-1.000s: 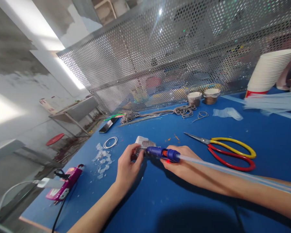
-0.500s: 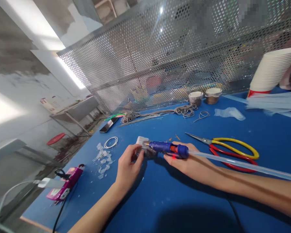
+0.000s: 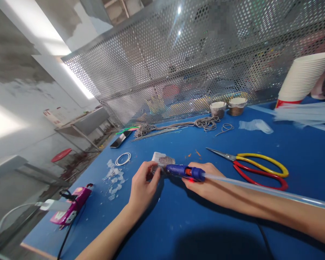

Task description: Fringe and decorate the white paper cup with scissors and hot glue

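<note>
My right hand [image 3: 206, 182] is wrapped round a blue glue gun [image 3: 185, 171] with a long clear glue stick [image 3: 260, 187] trailing back over my forearm. Its nozzle touches a small grey-and-white paper-wrapped piece [image 3: 162, 160] lying on the blue table [image 3: 195, 224]. My left hand [image 3: 143, 184] pinches the near edge of that piece, fingers curled and closed on it.
Yellow-and-red scissors [image 3: 254, 168] lie right of my hands. A white ring [image 3: 123, 158] and clear scraps [image 3: 114, 177] lie to the left, a pink device [image 3: 72, 207] with a cable near the left edge. Cord coils [image 3: 206, 124], two small cups [image 3: 227, 106], stacked paper cups [image 3: 303, 77] and a perforated metal screen [image 3: 178, 61] stand behind.
The glue gun has slid back left along the small piece after being pushed further right half a second ago. My left hand has stayed on the piece.
</note>
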{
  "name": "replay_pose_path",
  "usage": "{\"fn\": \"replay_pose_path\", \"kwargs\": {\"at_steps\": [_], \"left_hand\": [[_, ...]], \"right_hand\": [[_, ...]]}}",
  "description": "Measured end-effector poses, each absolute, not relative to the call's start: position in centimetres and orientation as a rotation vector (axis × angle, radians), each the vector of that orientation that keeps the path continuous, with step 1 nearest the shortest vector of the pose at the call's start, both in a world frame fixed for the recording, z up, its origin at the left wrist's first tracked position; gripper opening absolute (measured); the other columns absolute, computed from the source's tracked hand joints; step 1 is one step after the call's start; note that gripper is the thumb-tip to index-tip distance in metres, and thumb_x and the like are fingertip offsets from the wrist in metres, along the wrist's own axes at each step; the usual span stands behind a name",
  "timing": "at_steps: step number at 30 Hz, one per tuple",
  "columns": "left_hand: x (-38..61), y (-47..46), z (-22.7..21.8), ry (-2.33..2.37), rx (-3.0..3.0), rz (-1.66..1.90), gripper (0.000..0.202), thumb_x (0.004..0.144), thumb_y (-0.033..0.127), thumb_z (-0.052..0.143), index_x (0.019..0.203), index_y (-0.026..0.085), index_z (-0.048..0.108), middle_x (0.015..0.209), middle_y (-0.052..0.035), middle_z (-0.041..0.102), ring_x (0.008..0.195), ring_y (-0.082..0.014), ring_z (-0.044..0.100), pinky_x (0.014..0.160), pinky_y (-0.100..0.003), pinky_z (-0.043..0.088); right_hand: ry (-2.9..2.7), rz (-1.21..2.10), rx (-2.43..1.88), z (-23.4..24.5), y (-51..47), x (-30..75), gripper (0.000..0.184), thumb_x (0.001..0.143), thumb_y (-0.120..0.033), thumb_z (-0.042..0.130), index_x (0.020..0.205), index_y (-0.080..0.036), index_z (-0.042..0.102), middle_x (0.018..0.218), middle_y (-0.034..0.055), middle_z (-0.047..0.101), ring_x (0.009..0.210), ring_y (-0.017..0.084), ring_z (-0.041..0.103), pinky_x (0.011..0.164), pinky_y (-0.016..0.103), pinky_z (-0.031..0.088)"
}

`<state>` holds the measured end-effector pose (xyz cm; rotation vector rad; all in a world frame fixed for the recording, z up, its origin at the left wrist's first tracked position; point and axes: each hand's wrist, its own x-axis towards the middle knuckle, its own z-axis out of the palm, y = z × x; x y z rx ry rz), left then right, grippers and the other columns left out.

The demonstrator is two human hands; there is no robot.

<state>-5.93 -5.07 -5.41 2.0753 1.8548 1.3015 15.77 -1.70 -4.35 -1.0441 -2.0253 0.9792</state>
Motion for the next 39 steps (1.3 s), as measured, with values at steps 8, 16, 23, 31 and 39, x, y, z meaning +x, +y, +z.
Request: {"fn": "replay_pose_path", "kwargs": {"at_steps": [8,16,23,31,39], "left_hand": [[-5.8,-5.1,-5.4,1.84,2.072,1.3,0.013,0.087,0.03,0.055,0.094,0.02,0.059,0.071,0.0014,0.063,0.059,-0.0128,0.063,0.058,-0.024,0.05],[-5.7,-5.1,-5.2,1.858,2.082,1.289,0.011,0.087,0.03,0.055,0.091,0.02,0.059,0.072,0.0016,0.061,0.057,-0.0119,0.06,0.058,-0.024,0.05],[-5.7,-5.1,-5.2,1.865,2.061,1.28,0.012,0.087,0.031,0.055,0.091,0.02,0.059,0.07,0.0021,0.059,0.058,-0.0124,0.061,0.057,-0.023,0.049],[-5.6,-5.2,-4.8,1.825,2.145,1.283,0.013,0.088,0.028,0.054,0.092,0.02,0.063,0.075,-0.0002,0.062,0.061,-0.0129,0.061,0.059,-0.024,0.051],[-5.6,-5.2,-4.7,1.823,2.161,1.261,0.012,0.089,0.027,0.052,0.086,0.02,0.062,0.074,-0.0006,0.062,0.061,-0.0125,0.06,0.059,-0.024,0.05]], "right_hand": [[-2.036,0.994,-1.077,-3.6,-1.9,15.5,0.018,0.079,-0.023,0.059,0.064,-0.019,0.05,0.059,-0.004,0.054,0.052,0.009,0.037,0.051,0.022,0.027],[-2.063,0.954,-1.111,-3.1,-2.2,15.5,0.021,0.081,-0.02,0.058,0.063,-0.019,0.048,0.059,-0.0039,0.052,0.053,0.01,0.035,0.052,0.023,0.026],[-2.091,0.942,-1.12,-2.8,-2.0,15.7,0.02,0.08,-0.02,0.058,0.062,-0.019,0.048,0.059,-0.0038,0.052,0.053,0.01,0.036,0.052,0.023,0.026],[-1.955,1.079,-1.034,-3.2,-1.4,16.2,0.017,0.076,-0.029,0.056,0.063,-0.022,0.049,0.06,-0.0031,0.054,0.055,0.013,0.044,0.054,0.026,0.034],[-1.855,1.119,-0.964,-3.6,-1.0,16.4,0.015,0.076,-0.031,0.057,0.065,-0.023,0.051,0.066,-0.0025,0.057,0.06,0.016,0.049,0.06,0.029,0.039]]}}
